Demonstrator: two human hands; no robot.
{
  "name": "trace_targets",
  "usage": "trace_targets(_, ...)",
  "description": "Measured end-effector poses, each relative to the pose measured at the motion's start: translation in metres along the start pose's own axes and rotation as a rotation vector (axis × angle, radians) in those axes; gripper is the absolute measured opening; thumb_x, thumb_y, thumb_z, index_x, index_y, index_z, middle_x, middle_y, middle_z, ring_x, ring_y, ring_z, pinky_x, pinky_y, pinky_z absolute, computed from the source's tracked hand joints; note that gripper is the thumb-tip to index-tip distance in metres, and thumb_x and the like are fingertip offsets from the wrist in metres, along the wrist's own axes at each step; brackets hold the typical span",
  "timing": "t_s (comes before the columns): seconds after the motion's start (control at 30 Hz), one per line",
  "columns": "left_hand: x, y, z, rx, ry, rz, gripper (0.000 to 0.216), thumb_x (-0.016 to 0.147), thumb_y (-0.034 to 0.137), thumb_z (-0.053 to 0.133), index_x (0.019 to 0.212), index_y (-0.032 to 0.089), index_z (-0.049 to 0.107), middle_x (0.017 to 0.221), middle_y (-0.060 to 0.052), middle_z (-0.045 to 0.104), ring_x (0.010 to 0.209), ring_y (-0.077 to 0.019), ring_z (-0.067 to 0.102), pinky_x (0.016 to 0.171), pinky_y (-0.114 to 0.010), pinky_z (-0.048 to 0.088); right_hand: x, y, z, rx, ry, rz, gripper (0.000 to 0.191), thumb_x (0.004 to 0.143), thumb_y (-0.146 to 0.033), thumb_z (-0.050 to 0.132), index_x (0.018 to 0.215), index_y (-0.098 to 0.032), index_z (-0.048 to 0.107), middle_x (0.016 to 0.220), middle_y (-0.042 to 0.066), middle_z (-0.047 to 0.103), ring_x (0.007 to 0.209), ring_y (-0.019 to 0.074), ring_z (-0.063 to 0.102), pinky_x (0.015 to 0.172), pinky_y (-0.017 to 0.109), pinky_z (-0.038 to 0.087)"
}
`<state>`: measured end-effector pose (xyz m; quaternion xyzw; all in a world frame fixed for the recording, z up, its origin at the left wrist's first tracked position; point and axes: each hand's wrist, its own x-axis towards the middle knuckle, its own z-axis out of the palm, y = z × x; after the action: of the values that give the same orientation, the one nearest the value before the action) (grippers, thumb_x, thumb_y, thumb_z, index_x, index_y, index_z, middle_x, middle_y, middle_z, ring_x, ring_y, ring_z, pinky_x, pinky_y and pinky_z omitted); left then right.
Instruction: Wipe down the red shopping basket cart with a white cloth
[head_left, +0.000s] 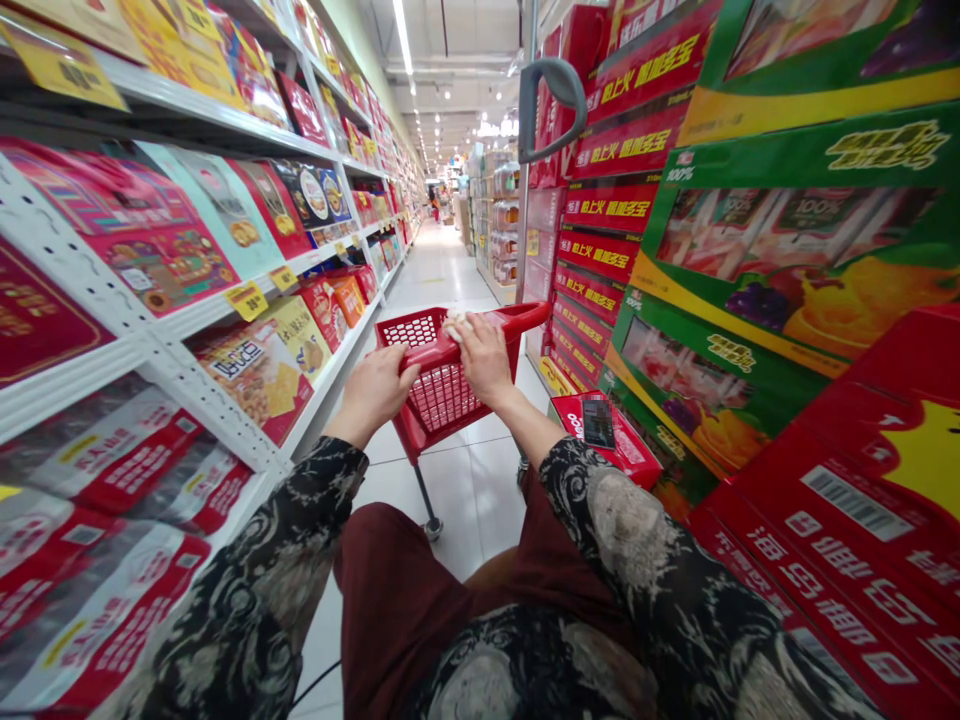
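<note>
A small red plastic shopping cart (442,400) with a perforated basket stands before my knees. My left hand (379,388) is closed around the left end of its red handle (435,354). Farther right, my right hand (481,355) presses a crumpled white cloth (459,322) against the cart's handle. Its fingers are bent over the cloth, which is partly hidden beneath them. One cart leg with a caster (433,527) shows below the basket.
Shelves (217,310) of packaged snacks line the left side. Stacked red cartons (607,207) and green juice boxes (810,235) rise at right. A grey handle on a metal pole (553,110) stands beside them. A dark rectangular device (598,423) lies on a low red box. The tiled aisle (442,255) runs ahead.
</note>
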<state>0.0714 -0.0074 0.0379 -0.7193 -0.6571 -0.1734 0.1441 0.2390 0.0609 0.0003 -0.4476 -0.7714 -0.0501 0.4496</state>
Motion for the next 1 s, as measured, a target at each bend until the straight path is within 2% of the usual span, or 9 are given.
trace_targets(0.07,0.002,-0.007,0.004,-0.039,0.025,-0.029,0.040,0.089,0.042,0.036,0.110,0.018,0.060,0.114,-0.009,0.065,0.106,-0.0245,0.057,0.092,-0.037,0.041,0.004,0.008,0.001,0.017,0.042,0.073,0.039,0.091,-0.015,0.039,0.127,-0.018,0.055,0.141,0.011,0.046,0.133,0.0245,0.038,0.111,0.049,0.027)
trace_targets(0.13,0.004,-0.011,0.009,-0.070,0.043,-0.028,0.041,0.089,0.044,0.035,0.105,0.017,0.062,0.108,-0.010,0.066,0.102,-0.0236,0.058,0.091,-0.036,0.042,0.004,0.008,0.004,0.046,0.058,0.080,0.039,0.091,-0.014,0.039,0.125,-0.017,0.056,0.140,0.012,0.047,0.132,0.0239,0.039,0.111,0.047,0.028)
trace_targets(0.3,0.005,-0.003,0.019,-0.082,0.113,-0.029,0.043,0.089,0.045,0.036,0.100,0.015,0.064,0.097,-0.011,0.067,0.095,-0.0240,0.059,0.087,-0.035,0.044,-0.005,-0.009,0.009,0.089,0.033,-0.048,0.036,0.092,-0.015,0.038,0.120,-0.018,0.061,0.140,0.009,0.048,0.138,0.0215,0.031,0.113,0.041,0.027)
trace_targets(0.43,-0.003,0.009,0.014,-0.059,0.143,-0.046,0.041,0.088,0.046,0.039,0.098,0.016,0.065,0.098,-0.011,0.067,0.094,-0.0255,0.059,0.085,-0.037,0.044,-0.009,-0.013,0.004,0.066,-0.030,-0.103,0.036,0.092,-0.016,0.039,0.122,-0.019,0.059,0.142,0.008,0.046,0.138,0.0219,0.030,0.113,0.043,0.025)
trace_targets(0.53,-0.009,0.016,0.008,-0.017,0.139,-0.042,0.039,0.087,0.046,0.042,0.099,0.017,0.065,0.098,-0.012,0.068,0.095,-0.0274,0.060,0.085,-0.039,0.045,-0.004,-0.005,-0.002,0.036,-0.028,-0.054,0.036,0.093,-0.018,0.038,0.124,-0.021,0.056,0.142,0.008,0.046,0.135,0.0223,0.035,0.111,0.049,0.024)
trace_targets(0.63,-0.011,0.019,0.007,-0.032,0.137,-0.018,0.040,0.087,0.045,0.043,0.107,0.017,0.063,0.101,-0.012,0.068,0.098,-0.0292,0.060,0.088,-0.043,0.044,0.003,0.004,-0.009,0.015,-0.001,0.040,0.037,0.093,-0.018,0.036,0.125,-0.020,0.055,0.140,0.011,0.047,0.132,0.0225,0.038,0.111,0.050,0.024)
trace_targets(0.77,-0.007,0.016,0.018,-0.218,0.162,-0.011,0.042,0.085,0.043,0.046,0.112,0.015,0.061,0.109,-0.012,0.066,0.103,-0.0278,0.059,0.092,-0.043,0.044,0.007,0.012,-0.011,0.030,0.033,0.118,0.038,0.093,-0.016,0.034,0.123,-0.018,0.056,0.138,0.012,0.049,0.130,0.0229,0.040,0.109,0.049,0.026)
trace_targets(0.87,-0.003,0.016,0.031,-0.374,0.200,0.015,0.038,0.084,0.039,0.047,0.111,0.015,0.060,0.116,-0.011,0.063,0.110,-0.0245,0.056,0.098,-0.039,0.042,0.003,0.010,-0.006,0.081,0.065,0.069,0.035,0.091,-0.014,0.035,0.116,-0.018,0.060,0.135,0.011,0.051,0.129,0.0222,0.041,0.108,0.046,0.029)
trace_targets(1.0,0.000,0.025,0.040,-0.411,0.233,0.020,0.037,0.082,0.034,0.050,0.112,0.013,0.058,0.116,-0.013,0.063,0.111,-0.0255,0.056,0.101,-0.042,0.041,-0.008,0.001,0.000,0.165,0.091,-0.047,0.032,0.090,-0.012,0.037,0.110,-0.018,0.062,0.129,0.009,0.056,0.126,0.0194,0.044,0.108,0.040,0.031)
